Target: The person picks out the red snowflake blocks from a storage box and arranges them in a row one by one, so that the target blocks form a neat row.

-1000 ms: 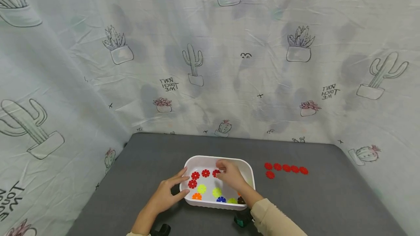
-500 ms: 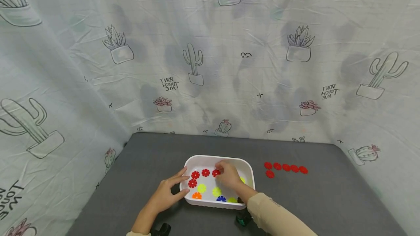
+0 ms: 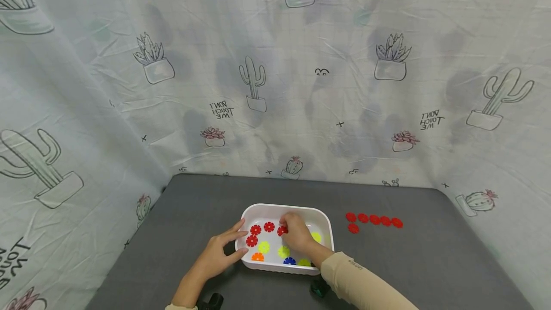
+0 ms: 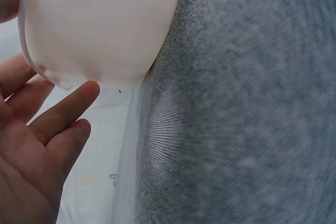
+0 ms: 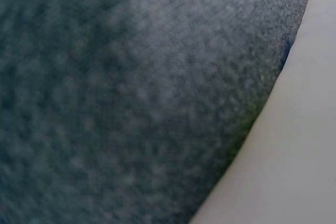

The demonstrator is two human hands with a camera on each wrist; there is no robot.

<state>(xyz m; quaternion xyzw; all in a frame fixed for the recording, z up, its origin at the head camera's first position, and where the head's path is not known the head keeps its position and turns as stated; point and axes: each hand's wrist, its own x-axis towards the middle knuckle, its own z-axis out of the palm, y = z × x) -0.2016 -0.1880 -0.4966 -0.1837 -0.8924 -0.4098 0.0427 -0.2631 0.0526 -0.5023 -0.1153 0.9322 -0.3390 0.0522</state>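
In the head view a white plastic tray [image 3: 275, 268] sits on a dark grey table. My left hand [image 3: 215, 255] holds its left end, thumb and fingers spread along the rim; the left wrist view has the fingers [image 4: 65, 108] against the tray's outer wall [image 4: 100, 24]. Inside the tray, my right hand [image 3: 298, 234] pinches a red snowflake disc [image 3: 281, 230], partly covered by the fingers. Left of it lie several red discs [image 3: 269, 226]. Yellow discs [image 3: 264, 247], an orange disc [image 3: 257, 257] and a blue disc [image 3: 290, 261] are nearer me. The right wrist view does not show the hand.
Right of the tray, several red discs [image 3: 374, 219] form a row on the table [image 3: 430, 262], with one red disc [image 3: 353, 228] below its left end. A cactus-print curtain [image 3: 292, 85] surrounds the back and sides.
My right hand has shifted slightly left in the tray, and the red disc at its fingertips has slid a little toward me. The left hand stays in place.
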